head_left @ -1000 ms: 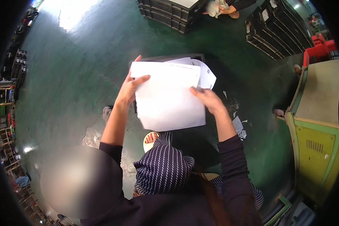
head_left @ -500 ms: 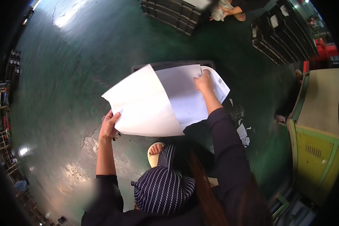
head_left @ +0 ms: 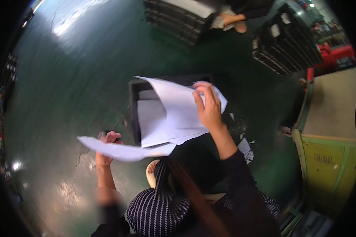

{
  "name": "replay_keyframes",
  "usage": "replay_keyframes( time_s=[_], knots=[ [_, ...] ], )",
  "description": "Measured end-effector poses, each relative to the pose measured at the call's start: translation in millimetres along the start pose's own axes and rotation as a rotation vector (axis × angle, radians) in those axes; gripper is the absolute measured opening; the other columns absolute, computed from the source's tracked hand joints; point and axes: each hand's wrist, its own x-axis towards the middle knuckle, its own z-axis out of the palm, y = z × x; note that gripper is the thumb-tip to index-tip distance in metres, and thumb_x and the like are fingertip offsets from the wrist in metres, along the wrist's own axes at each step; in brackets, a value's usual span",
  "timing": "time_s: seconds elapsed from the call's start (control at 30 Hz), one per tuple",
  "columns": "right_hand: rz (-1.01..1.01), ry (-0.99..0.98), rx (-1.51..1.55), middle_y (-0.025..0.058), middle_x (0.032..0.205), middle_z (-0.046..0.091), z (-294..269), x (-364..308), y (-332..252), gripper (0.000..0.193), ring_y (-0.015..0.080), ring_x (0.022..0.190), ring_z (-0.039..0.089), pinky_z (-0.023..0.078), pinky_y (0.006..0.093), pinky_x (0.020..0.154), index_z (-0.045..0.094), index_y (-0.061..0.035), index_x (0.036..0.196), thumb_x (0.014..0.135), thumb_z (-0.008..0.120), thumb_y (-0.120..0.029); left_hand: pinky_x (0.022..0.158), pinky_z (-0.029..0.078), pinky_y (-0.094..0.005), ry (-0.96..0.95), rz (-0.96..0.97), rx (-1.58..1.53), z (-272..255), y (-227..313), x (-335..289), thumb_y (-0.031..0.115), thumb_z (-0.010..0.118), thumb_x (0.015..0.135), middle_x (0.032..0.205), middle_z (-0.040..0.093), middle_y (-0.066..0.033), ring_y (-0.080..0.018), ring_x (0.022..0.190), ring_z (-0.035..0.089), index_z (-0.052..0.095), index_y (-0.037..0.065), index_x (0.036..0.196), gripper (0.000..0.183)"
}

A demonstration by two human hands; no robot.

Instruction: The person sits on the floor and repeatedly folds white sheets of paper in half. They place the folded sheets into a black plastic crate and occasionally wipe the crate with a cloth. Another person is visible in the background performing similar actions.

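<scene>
White paper sheets (head_left: 174,114) curled above a black crate (head_left: 135,98) that stood on the green floor (head_left: 67,79), held at their upper right edge by the right hand (head_left: 208,108), its fingers pinched shut on them. The left hand (head_left: 106,149) gripped a separate white sheet (head_left: 122,151) lower left, fingers closed around its edge.

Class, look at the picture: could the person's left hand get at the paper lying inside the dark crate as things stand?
Probably not straight away. The left hand already grips a white sheet beside the crate, and the sheets held up by the right hand hang over the paper inside. It would need freeing first.
</scene>
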Motion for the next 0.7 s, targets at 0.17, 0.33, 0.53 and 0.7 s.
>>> replay_keyframes(
  time_s=[0.17,0.33,0.53,0.7],
  knots=[
    [0.091,0.027,0.327,0.0137,0.077,0.059,-58,16,-71,0.012,0.0251,0.067,0.062,0.047,0.0306,0.059,0.048,-0.0003,0.093,0.088,0.054,-0.01,0.107,0.014,-0.0467,-0.022,0.257,0.204,93,19,39,0.036,0.056,0.084,0.147,0.02,-0.0105,-0.032,0.137,0.01,0.061,0.024,0.074,0.017],
    [0.068,-0.021,0.49,0.0081,0.068,0.052,-82,28,-84,0.014,0.0139,0.061,0.051,0.041,0.0248,0.058,0.045,-0.0013,0.093,0.089,0.054,-0.012,0.108,0.008,-0.0452,-0.084,0.384,0.296,116,23,76,0.025,0.061,0.081,0.146,0.019,-0.0124,-0.0296,0.137,0.008,0.06,0.018,0.081,0.008],
    [0.276,-0.264,0.552,0.0042,0.076,0.057,-95,30,-87,0.016,0.009,0.073,0.055,0.043,0.0225,0.065,0.052,-0.0019,0.094,0.09,0.053,-0.017,0.079,0.045,-0.0275,0.01,0.294,0.305,126,31,72,0.018,0.059,0.084,0.098,0.063,-0.0072,-0.0135,0.086,0.059,0.063,0.0,0.095,0.021],
    [0.307,-0.056,0.573,0.0079,0.088,0.063,-116,35,-52,0.031,0.0111,0.074,0.06,0.047,0.0225,0.067,0.044,-0.0046,0.12,0.091,0.049,-0.015,0.078,0.047,-0.0276,0.211,0.309,0.21,123,29,60,0.016,0.055,0.087,0.097,0.064,-0.0078,-0.0142,0.085,0.061,0.058,-0.001,0.107,0.026]
  ],
)
